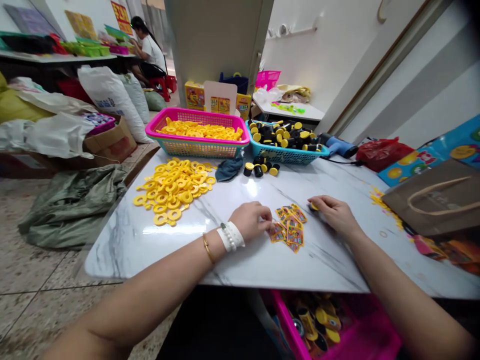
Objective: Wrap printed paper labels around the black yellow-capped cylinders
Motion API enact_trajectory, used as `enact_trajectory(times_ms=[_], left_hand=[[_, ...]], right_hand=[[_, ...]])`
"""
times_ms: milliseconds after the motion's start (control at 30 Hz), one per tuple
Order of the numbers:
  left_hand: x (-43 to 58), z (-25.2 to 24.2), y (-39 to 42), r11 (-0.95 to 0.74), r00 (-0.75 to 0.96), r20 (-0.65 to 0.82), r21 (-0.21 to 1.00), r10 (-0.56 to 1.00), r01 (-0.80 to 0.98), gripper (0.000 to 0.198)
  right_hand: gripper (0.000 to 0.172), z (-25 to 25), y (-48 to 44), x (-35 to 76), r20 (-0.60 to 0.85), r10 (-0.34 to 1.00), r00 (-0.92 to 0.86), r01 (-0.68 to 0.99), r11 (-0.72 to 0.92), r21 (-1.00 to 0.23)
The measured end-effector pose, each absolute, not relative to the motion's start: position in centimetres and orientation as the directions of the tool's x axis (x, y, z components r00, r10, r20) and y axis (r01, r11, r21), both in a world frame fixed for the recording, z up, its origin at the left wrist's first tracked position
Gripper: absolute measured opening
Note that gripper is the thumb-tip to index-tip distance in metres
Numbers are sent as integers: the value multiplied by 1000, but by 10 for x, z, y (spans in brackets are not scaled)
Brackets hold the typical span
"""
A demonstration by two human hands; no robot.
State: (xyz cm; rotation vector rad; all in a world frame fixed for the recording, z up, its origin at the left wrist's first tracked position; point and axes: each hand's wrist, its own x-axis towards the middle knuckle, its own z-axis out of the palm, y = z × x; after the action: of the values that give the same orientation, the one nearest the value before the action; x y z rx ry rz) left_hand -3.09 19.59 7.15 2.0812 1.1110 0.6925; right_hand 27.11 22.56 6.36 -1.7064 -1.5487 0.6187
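Note:
My left hand point(252, 222) rests low over the marble-patterned table point(232, 260), fingers curled. Its fingertips meet the left edge of a loose pile of small, colourful printed cards point(294, 235); whether they pinch one is hidden. Right of the pile, my right hand point(333, 214) is closed, with a small black-and-yellow cylinder point(313, 206) between thumb and fingers, mostly covered. Several similar black cylinders with yellow ends point(258, 171) stand and lie farther back. To the left lies a heap of yellow plastic rings with short handles point(174, 187).
At the table's back stand a pink-rimmed basket point(198, 142) of yellow parts and a blue basket point(285, 153) of black-and-yellow cylinders. A dark cloth point(228, 169) lies before them. A brown paper bag point(435, 195) is at right, a pink bin point(292, 325) below. A person point(150, 52) sits far left.

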Motion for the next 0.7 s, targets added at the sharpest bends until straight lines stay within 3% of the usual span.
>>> enact_trajectory(times_ms=[133,267,333,400,467,533,600,700], left_hand=[[-36,77,205,-101,515,-4,979,857,176,20],[-37,80,210,42,543,-20,999,840,-28,40],[-37,81,210,57,534,-8,996,845,-75,49],[-36,82,208,67,522,-2,992,853,-105,53],[-35,83,206,65,517,4,991,856,-115,54],[-35,85,204,55,516,12,992,857,-113,53],[-36,87,203,27,438,28,992,899,-120,48],[-38,89,203,-47,181,65,994,981,-97,30]], right_hand=[[43,55,219,289,223,927,303,694,-54,-718],[38,73,209,277,414,833,368,752,-6,-659],[40,87,193,254,486,783,388,715,77,-694],[44,100,174,221,345,889,301,564,126,-816],[46,107,159,187,98,995,33,414,76,-907],[46,106,153,158,-39,987,-155,343,17,-939],[46,100,156,140,-22,990,-136,292,19,-956],[45,88,168,134,100,993,69,267,78,-960]])
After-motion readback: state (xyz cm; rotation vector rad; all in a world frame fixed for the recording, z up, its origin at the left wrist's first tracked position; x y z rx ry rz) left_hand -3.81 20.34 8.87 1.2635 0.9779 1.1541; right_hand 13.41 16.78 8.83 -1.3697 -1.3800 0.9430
